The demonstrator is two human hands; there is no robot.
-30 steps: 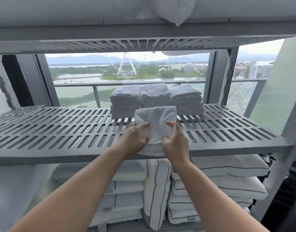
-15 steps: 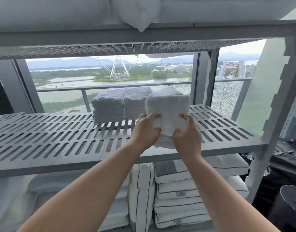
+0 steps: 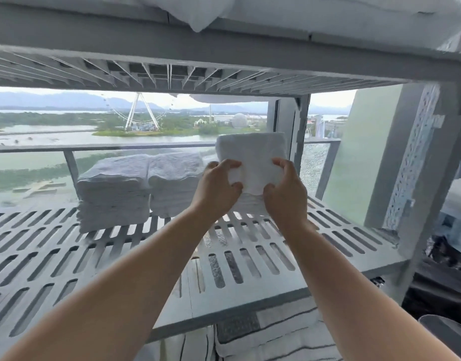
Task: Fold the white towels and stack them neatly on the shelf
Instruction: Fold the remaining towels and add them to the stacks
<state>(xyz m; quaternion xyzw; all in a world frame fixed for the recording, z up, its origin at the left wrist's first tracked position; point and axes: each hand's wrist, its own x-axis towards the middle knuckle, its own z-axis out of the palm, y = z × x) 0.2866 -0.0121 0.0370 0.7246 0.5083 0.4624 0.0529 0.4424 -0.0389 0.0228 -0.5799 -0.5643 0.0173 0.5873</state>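
A folded white towel (image 3: pixel 253 157) is held up over the back right of the grey slatted shelf (image 3: pixel 94 246). My left hand (image 3: pixel 217 188) grips its lower left edge and my right hand (image 3: pixel 285 190) grips its lower right edge. The towel sits on or just above the right-hand stack of folded towels (image 3: pixel 250 204), which my hands mostly hide. To the left stand two more stacks of folded white towels, one in the middle (image 3: pixel 176 183) and one at the left (image 3: pixel 113 194).
An upper shelf (image 3: pixel 224 45) with white bedding hangs close overhead. A grey upright post (image 3: pixel 417 183) bounds the shelf on the right. Striped white pillows (image 3: pixel 263 334) fill the level below. A window with a railing lies behind the stacks.
Both hands have lifted the folded towel from the shelf's front edge and carried it back and to the right, onto the right-hand stack. The camera has moved closer.
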